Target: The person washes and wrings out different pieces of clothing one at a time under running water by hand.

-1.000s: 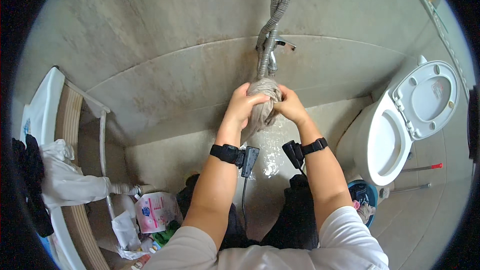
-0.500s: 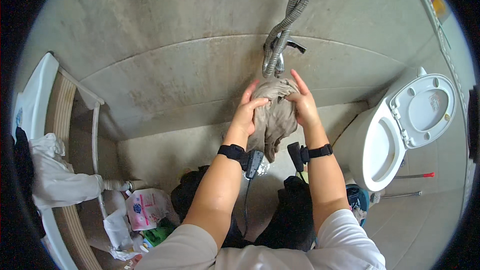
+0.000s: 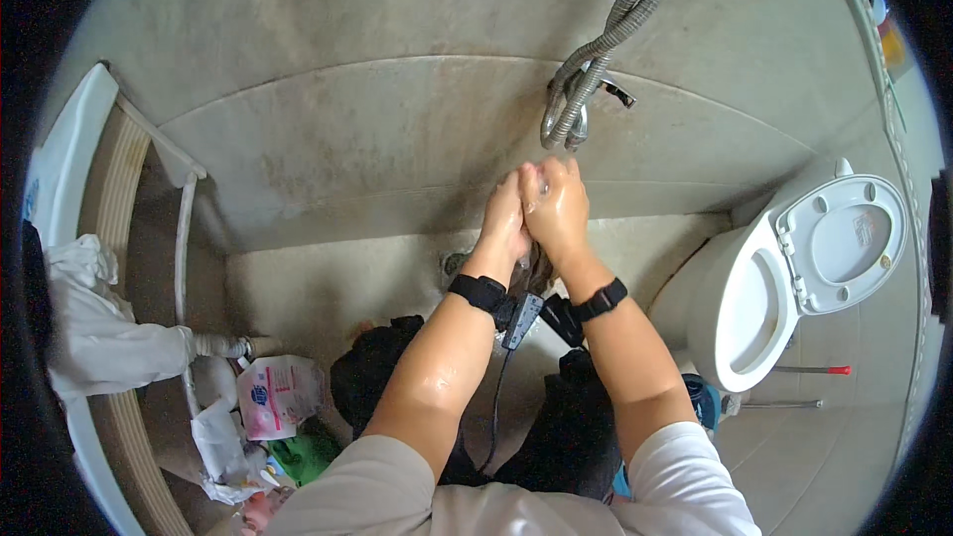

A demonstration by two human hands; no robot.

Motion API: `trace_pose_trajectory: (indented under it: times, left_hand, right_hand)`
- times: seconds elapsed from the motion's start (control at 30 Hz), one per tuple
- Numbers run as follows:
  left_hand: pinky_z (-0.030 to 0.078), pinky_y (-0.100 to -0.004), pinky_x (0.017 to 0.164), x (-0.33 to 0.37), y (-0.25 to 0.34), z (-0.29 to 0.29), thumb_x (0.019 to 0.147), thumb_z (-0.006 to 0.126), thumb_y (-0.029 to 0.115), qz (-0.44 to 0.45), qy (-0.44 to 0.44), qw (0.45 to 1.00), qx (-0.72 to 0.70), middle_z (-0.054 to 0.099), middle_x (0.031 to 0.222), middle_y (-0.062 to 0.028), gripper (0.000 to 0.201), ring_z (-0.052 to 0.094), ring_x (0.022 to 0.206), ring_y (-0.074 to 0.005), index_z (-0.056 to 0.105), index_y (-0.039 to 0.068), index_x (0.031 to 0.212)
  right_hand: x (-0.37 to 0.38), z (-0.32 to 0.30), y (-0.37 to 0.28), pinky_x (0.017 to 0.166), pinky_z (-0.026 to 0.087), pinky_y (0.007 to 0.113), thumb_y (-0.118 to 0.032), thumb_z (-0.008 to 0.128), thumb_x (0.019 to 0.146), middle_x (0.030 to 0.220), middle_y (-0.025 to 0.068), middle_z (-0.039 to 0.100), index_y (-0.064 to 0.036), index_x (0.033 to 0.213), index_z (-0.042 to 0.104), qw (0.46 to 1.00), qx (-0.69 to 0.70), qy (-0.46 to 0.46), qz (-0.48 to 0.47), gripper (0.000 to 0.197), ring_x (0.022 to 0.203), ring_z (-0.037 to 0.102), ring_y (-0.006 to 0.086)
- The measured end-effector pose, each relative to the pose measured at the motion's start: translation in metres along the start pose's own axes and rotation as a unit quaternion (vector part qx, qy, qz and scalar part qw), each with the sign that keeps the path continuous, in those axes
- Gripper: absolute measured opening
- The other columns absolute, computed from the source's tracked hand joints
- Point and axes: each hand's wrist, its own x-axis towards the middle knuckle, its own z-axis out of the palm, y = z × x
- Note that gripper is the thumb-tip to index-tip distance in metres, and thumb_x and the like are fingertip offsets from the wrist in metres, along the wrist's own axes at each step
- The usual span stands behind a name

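Note:
Both hands are pressed together just below the metal tap (image 3: 579, 129). My left hand (image 3: 504, 213) and my right hand (image 3: 558, 208) are closed around a wet greyish-brown cloth (image 3: 540, 268). Most of the cloth is hidden in my grip, and its lower end hangs between my wrists. The skin of my hands and forearms shines with water. A black strap with a small dark device sits on each wrist, and a cable runs down from the left one.
Twisted metal hoses (image 3: 635, 10) hang by the wall tap. To the right stands a white toilet (image 3: 749, 328) with its lid raised. At left, white clothing (image 3: 119, 352) drapes over a basin edge, above a pink-and-white bag (image 3: 280, 397). A drain (image 3: 455, 264) lies in the floor.
My hands have come together from either side of the cloth. The spread cloth is now bunched up and mostly covered by my closed fingers. The whole view has shifted slightly.

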Motion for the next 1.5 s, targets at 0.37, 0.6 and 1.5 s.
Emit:
trace_pose_trajectory:
  times: [0.37,0.6,1.5]
  left_hand:
    - [0.050,-0.0375,0.080,-0.019,0.014,0.018,0.081,0.059,0.022,-0.104,-0.038,0.994,-0.026,0.065,0.091,-0.0080,0.019,0.062,0.083,-0.0232,0.060,0.007,0.093]
    - [0.049,-0.0373,0.077,0.013,0.019,-0.030,0.093,0.046,0.041,-0.097,-0.035,0.993,-0.051,0.063,0.093,-0.0076,0.035,0.061,0.085,-0.0210,0.059,0.008,0.096]
    - [0.045,-0.0318,0.087,-0.020,0.034,0.016,0.074,0.076,0.029,0.125,-0.071,0.975,0.171,0.058,0.110,-0.0142,0.067,0.057,0.101,-0.0210,0.045,-0.005,0.123]
  right_hand:
    - [0.031,0.001,0.074,0.075,0.047,0.031,-0.023,0.054,0.088,0.091,0.0050,0.064,0.0004,0.102,0.062,0.840,0.412,-0.121,0.332,0.028,0.082,0.059,0.0189]
    - [-0.030,-0.009,-0.027,0.081,0.047,0.043,-0.015,0.062,0.078,0.113,0.0224,0.051,-0.0172,0.110,0.061,0.998,0.003,-0.027,-0.064,0.031,0.094,0.055,0.0383]
    - [0.017,-0.039,0.049,0.076,0.046,0.027,-0.026,0.069,0.082,0.099,0.0070,0.063,0.0037,0.112,0.056,0.877,0.388,-0.214,0.185,0.044,0.083,0.058,0.0130]
